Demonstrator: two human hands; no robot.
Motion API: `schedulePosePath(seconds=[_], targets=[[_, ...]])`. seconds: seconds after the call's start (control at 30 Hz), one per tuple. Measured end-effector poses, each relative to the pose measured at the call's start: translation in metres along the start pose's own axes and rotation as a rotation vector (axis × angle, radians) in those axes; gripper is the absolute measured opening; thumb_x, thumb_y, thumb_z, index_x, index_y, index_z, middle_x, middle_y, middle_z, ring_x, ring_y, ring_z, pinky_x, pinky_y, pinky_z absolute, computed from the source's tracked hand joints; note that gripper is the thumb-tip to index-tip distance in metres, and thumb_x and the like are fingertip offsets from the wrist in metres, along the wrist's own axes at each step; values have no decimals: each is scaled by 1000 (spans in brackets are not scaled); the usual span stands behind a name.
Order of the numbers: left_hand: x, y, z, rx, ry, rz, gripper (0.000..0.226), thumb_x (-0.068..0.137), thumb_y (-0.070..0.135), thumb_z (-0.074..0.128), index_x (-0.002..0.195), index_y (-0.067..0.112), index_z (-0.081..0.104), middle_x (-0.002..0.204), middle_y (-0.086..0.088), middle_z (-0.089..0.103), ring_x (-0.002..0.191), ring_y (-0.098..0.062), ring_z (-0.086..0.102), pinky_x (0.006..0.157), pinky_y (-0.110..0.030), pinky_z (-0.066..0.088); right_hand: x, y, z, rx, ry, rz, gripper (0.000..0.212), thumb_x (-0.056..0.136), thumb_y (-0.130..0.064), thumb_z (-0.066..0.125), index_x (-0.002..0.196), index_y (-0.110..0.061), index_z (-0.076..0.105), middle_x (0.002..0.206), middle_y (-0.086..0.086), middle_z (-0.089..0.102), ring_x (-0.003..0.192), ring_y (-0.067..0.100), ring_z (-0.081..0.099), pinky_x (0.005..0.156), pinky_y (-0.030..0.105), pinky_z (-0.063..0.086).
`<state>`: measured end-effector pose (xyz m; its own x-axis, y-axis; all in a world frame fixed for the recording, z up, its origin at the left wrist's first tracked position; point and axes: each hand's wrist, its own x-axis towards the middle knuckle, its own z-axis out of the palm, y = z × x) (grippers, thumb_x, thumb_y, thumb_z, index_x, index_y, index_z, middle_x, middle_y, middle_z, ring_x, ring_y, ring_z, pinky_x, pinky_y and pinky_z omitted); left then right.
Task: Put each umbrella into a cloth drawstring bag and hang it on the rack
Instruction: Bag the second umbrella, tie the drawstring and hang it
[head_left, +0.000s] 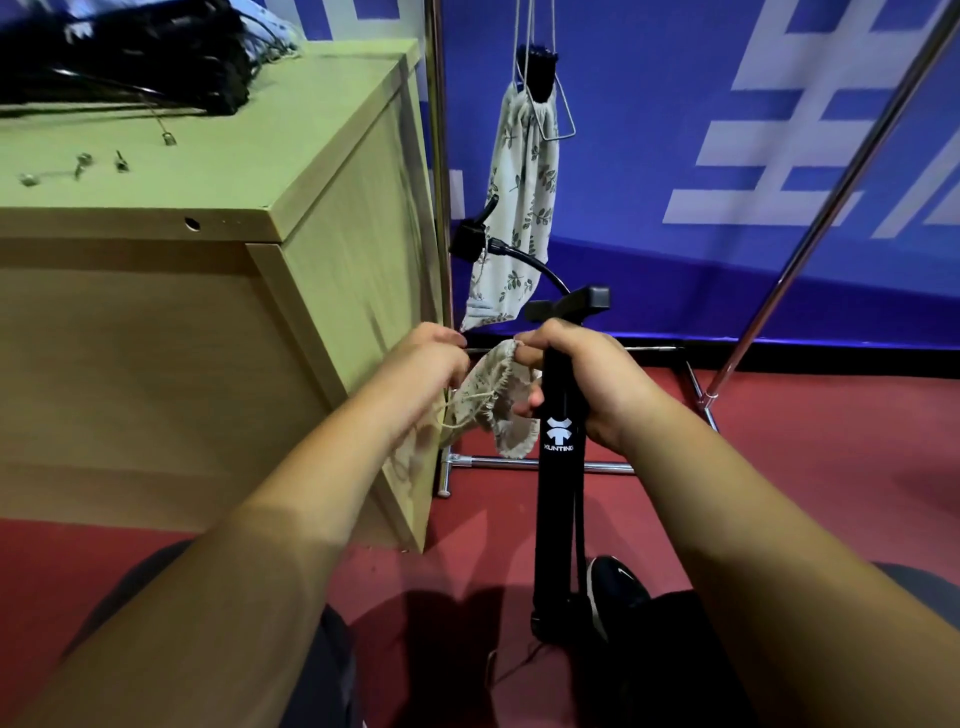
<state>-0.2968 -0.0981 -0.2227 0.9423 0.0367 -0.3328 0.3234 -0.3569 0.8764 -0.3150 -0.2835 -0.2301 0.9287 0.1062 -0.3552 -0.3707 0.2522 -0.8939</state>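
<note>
Cabinet at left, pale wood. A pile of folded black umbrellas lies at the far left corner of its top, with a few small metal bits loose nearer the front edge. Judgement: the folded umbrellas are light and stiff along the shaft, with slack, slippery fabric, so take one round the middle of the bundle or by the handle, not by a loose rib.

Left hand: fingers curled, pinching the left side of the mouth of the drawstring bag, which is held in the air just off the cabinet's right front corner. The bag is thin, limp cloth with a gathered mouth and the cord trailing. It will collapse unless both sides of the rim are held apart.

Hung bag, leaf print, hangs above by its cords. A dark umbrella end shows at its neck.

Right hand: thumb and a finger pinch the right side of the bag's mouth. A black pump stands upright across this hand. I cannot tell whether the palm also holds it.

Rack: thin chrome poles, with a base bar on the red floor. A blue banner wall is behind.
</note>
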Motion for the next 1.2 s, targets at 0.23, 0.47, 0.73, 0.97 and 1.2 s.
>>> schedulePosePath(seconds=[0.23,0.47,0.73,0.97,1.2], targets=[[9,-31,20,549,53,196,26,91,45,73,81,23,62,74,4,65,72,-21,63,61,-31,47,3,3,0,-17,-58,9,15,95,-14,67,103,-1,70,85,10,65,50,27,52,80,56,62],[23,-27,18,-52,-11,-42,7,90,18,56,95,16,61,88,-15,67,79,-28,62,65,-45,58,1,6,2,-53,-74,-5,24,100,-12,65,121,0,70,120,20,73,49,26,56,67,47,63],[31,-19,8,-426,13,-187,32,97,18,51,118,9,74,99,-14,81,101,-39,77,103,-70,49,-2,7,-4,-177,-123,-15,40,83,-11,84,121,-1,73,99,24,64,56,26,55,58,32,52],[36,-17,1,-450,39,-255,25,106,23,49,97,15,72,95,-12,78,72,-28,75,72,-49,65,-4,13,-9,-173,-138,45,30,95,-9,71,122,5,68,107,17,80,55,25,54,59,34,55],[34,-18,-4,-450,87,-227,30,98,23,59,112,2,75,105,-22,79,92,-41,78,92,-59,61,6,23,-20,-303,-81,86,33,86,-16,76,112,5,76,118,28,74,54,26,63,74,44,53]])
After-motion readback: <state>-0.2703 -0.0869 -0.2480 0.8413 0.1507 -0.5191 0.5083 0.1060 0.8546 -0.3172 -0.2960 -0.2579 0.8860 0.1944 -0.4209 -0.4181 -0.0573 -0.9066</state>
